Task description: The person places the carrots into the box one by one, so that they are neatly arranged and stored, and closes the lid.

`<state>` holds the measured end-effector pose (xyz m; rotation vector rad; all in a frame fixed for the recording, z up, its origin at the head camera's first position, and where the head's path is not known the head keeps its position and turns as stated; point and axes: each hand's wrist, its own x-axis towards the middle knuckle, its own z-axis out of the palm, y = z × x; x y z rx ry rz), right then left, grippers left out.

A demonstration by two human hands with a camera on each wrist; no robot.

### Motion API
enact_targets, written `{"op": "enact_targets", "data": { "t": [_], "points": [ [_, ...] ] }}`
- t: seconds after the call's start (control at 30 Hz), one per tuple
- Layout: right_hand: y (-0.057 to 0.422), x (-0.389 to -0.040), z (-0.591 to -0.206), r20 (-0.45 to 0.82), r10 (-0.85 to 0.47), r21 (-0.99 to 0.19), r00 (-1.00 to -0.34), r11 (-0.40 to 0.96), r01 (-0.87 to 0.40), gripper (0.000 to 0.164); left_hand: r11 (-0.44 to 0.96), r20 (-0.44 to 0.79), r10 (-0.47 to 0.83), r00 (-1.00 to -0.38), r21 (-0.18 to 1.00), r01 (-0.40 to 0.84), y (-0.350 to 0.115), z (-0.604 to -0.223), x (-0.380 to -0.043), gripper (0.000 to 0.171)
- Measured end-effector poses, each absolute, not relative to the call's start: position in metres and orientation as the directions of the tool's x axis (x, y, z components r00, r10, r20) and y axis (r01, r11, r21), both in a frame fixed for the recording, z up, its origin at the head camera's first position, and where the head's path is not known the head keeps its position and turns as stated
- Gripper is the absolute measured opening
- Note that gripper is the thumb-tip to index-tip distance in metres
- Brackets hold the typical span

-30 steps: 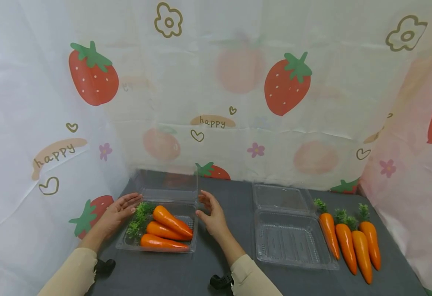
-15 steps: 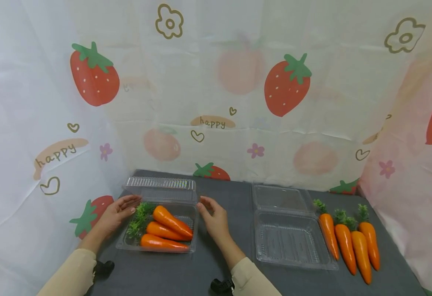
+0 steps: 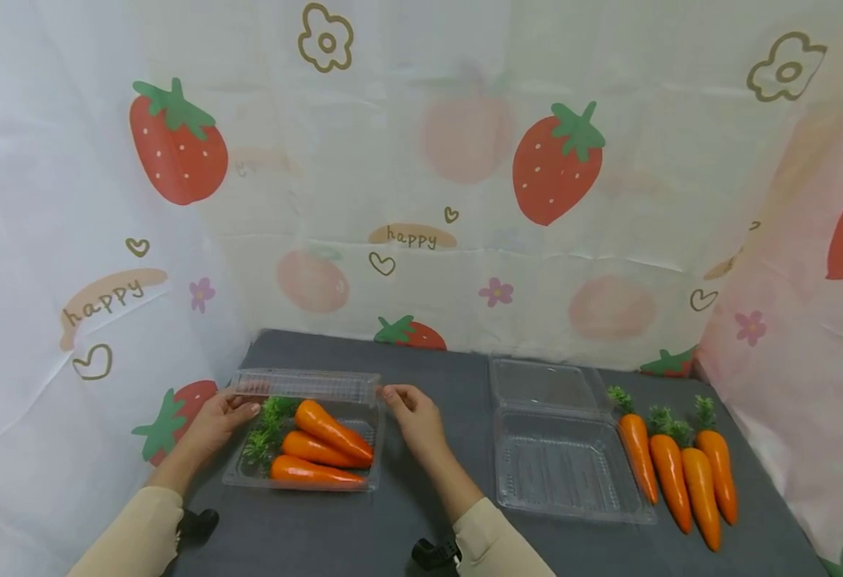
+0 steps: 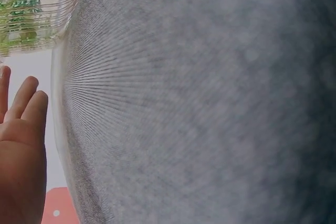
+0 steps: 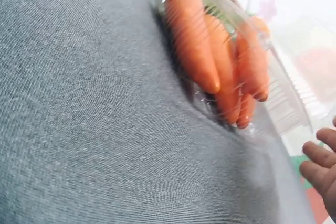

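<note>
A clear plastic clamshell container [image 3: 252, 479] on the left holds several orange carrots [image 3: 329, 431] with green leafy tops [image 3: 268, 433]. Its hinged lid [image 3: 304, 385] is tilted forward over the back of the base. At the lid's left edge is my left hand [image 3: 212, 421], thumb toward the leaves; in the left wrist view its fingers [image 4: 23, 95] look straight. My right hand [image 3: 421, 425] has its fingertips right at the lid's right corner. Extended fingers [image 5: 317, 155] show beside the lid in the right wrist view.
To the right lies a second clear clamshell [image 3: 566, 465] with its lid folded back. Several loose carrots [image 3: 701, 489] lie along its right side on the dark grey cloth [image 3: 450, 385]. A strawberry-print curtain [image 3: 407, 160] encloses the back and sides.
The left container's lid has swung from upright toward me and down. Both hands have stayed by its sides, with the fingertips now at its edges. The carrots have not moved.
</note>
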<state>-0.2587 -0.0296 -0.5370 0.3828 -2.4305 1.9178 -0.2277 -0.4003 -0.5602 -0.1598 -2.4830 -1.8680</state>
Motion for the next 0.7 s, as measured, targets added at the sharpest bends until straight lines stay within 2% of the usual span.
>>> {"op": "enact_targets", "data": {
  "t": [0.17, 0.3, 0.5, 0.7],
  "points": [
    [-0.027, -0.258, -0.534, 0.120, -0.251, -0.959, -0.960, 0.221, -0.178, 0.047, 0.346, 0.048, -0.002, -0.999, 0.937, 0.044, -0.401, -0.555, -0.224, 0.058],
    [-0.026, -0.258, -0.536, 0.118, -0.311, -0.951, -0.943, 0.239, -0.198, 0.049, 0.347, 0.017, -0.016, -1.000, 0.938, 0.010, -0.404, -0.552, -0.220, 0.064],
    [-0.025, -0.256, -0.538, 0.113, -0.331, -0.956, -0.937, 0.222, -0.193, 0.050, 0.342, 0.030, 0.041, -0.999, 0.939, 0.042, -0.410, -0.547, -0.215, 0.056],
    [-0.025, -0.255, -0.537, 0.135, -0.348, -0.956, -0.928, 0.199, -0.214, 0.048, 0.258, 0.012, 0.103, -0.995, 0.965, 0.038, -0.416, -0.532, -0.205, 0.055]
  ]
}}
